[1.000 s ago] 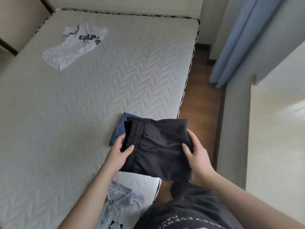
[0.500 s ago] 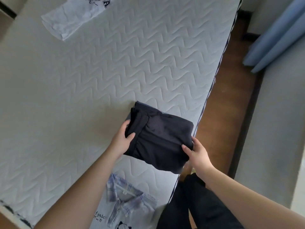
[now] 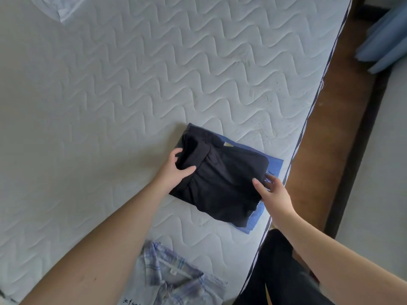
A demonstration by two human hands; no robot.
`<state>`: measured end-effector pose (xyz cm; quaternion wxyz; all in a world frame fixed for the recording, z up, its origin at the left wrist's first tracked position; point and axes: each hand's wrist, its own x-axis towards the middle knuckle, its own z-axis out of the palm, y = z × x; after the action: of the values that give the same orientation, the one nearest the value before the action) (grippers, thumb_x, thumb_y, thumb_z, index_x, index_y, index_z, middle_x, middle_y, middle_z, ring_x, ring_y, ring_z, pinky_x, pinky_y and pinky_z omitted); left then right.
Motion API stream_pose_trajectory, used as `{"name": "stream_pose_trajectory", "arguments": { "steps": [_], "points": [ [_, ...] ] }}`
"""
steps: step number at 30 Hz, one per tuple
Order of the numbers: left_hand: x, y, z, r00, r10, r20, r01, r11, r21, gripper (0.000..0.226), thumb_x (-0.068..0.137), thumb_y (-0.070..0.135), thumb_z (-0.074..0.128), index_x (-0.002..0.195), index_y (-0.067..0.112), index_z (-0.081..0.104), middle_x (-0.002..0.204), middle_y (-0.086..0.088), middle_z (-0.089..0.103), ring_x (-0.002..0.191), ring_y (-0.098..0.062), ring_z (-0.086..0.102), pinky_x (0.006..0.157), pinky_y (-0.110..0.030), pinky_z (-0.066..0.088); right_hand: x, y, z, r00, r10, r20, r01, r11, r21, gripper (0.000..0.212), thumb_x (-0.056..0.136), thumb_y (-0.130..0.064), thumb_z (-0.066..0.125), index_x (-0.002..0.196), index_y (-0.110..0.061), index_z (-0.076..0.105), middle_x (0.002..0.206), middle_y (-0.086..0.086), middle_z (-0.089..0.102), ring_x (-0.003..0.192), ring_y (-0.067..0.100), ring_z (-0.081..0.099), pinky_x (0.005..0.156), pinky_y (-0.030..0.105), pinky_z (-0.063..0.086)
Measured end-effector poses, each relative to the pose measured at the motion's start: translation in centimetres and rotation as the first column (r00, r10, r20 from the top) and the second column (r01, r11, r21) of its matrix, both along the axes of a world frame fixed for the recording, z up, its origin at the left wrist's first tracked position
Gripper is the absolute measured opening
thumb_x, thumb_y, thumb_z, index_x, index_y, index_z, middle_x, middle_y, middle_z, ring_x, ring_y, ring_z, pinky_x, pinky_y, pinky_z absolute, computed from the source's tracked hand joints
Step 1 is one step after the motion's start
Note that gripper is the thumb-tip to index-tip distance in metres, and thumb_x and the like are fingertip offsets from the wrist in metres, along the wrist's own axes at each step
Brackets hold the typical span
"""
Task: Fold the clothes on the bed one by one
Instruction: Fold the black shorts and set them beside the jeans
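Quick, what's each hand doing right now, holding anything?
Left hand: grips the left edge of the folded black garment.
Right hand: fingers straight, touching the garment's right edge, not gripping.

Brown wooden floor (image 3: 330,150) beside the mattress, blue curtain (image 3: 383,40) at upper right, perhaps touching the floor.
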<state>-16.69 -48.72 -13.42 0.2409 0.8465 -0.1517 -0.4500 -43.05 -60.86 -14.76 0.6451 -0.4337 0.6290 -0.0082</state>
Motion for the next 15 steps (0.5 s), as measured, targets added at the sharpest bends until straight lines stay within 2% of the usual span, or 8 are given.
{"name": "stream_pose_trajectory", "arguments": {
  "steps": [2,5,6,9,12,15],
  "points": [
    [0.7,-1.4,-0.7,0.999,0.034,0.01,-0.034,0.999,-0.01,0.086,0.076,0.041,0.08,0.146,0.031,0.03,0.137,0.005,0.049,0.124,-0.015,0.049,0.103,-0.031,0.039,0.8,-1.5,-0.2,0.999,-0.009,0.046,0.009,1.0,0.001,0.062,0.086,-0.044,0.07,0.139,-0.026,0.044,0.124,-0.009,0.059,0.111,0.013,0.061,0.092,0.03,0.05],
    [1.8,-3.6,-1.3,0.999,0.042,0.032,-0.042,0.999,0.018,0.109,0.07,0.047,0.084,0.153,0.026,0.017,0.148,0.005,0.043,0.132,-0.019,0.045,0.11,-0.038,0.037,2.1,-3.0,-0.7,0.996,-0.073,0.056,0.068,0.994,0.079,0.057,0.087,-0.042,0.07,0.135,-0.024,0.046,0.114,-0.008,0.063,0.104,0.015,0.063,0.089,0.033,0.053],
    [2.0,-4.2,-1.6,0.999,0.021,0.039,-0.022,0.999,0.039,0.111,0.069,0.046,0.085,0.154,0.024,0.016,0.149,0.004,0.042,0.134,-0.02,0.044,0.111,-0.038,0.036,2.4,-3.3,-1.1,0.997,-0.071,0.038,0.067,0.994,0.084,0.051,0.088,-0.039,0.07,0.131,-0.024,0.048,0.108,-0.009,0.063,0.1,0.014,0.063,0.084,0.032,0.054],
    [2.6,-5.3,-2.7,0.996,-0.062,0.06,0.058,0.996,0.065,0.091,0.073,0.04,0.083,0.147,0.019,0.034,0.141,0.002,0.051,0.125,-0.02,0.052,0.104,-0.035,0.042,2.2,-3.8,-1.9,0.994,-0.096,0.044,0.093,0.993,0.07,0.029,0.089,-0.024,0.072,0.113,-0.018,0.058,0.104,-0.003,0.068,0.09,0.015,0.065,0.066,0.026,0.049],
    [3.7,-5.4,-3.3,0.996,-0.062,0.065,0.062,0.998,0.013,0.064,0.08,0.03,0.078,0.136,0.027,0.046,0.131,0.005,0.058,0.117,-0.018,0.057,0.102,-0.038,0.046,1.3,-4.2,-2.7,0.986,-0.131,0.105,0.131,0.991,0.015,0.021,0.086,-0.016,0.074,0.1,-0.021,0.06,0.104,0.001,0.069,0.09,0.021,0.067,0.067,0.029,0.051],
    [3.8,-5.4,-3.3,0.99,-0.1,0.101,0.106,0.993,-0.052,0.057,0.083,0.028,0.075,0.132,0.033,0.046,0.128,0.01,0.057,0.115,-0.014,0.056,0.104,-0.037,0.044,1.3,-4.8,-3.2,0.995,-0.086,0.052,0.091,0.991,-0.101,0.023,0.087,-0.018,0.074,0.104,-0.024,0.06,0.105,-0.002,0.067,0.089,0.018,0.065,0.07,0.029,0.05]
  ]
}}
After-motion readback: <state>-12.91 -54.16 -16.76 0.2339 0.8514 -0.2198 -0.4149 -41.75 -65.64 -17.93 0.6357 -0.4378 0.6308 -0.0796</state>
